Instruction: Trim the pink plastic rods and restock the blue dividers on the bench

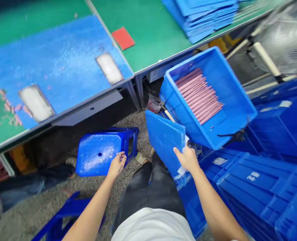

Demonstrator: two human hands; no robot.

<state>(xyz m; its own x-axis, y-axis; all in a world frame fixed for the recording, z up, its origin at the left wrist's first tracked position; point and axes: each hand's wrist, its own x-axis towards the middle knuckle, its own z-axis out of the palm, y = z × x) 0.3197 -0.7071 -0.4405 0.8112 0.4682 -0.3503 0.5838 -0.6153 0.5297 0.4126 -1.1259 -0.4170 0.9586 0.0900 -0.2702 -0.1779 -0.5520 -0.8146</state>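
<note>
My right hand (188, 158) grips the right edge of some flat blue sheets (163, 140), with the thumb lying on the near face. The sheets hang tilted in front of my legs, and what looks like white paper or cloth shows beside the hand. Over the right edge of a blue plastic stool (95, 157) is my left hand (117, 164), holding nothing, its fingers loosely bent and apart. Whether it touches the stool I cannot tell. Right of the sheets, a blue bin (228, 100) contains a row of pink strips (198, 95).
Ahead stands a green-topped table (143, 23) with a blue mat (70, 43), a red square (123, 37) and stacked blue sheets (208, 16). Blue crates (264, 187) crowd the right, below a fan (289, 43). Another person's leg (30, 184) extends from the left.
</note>
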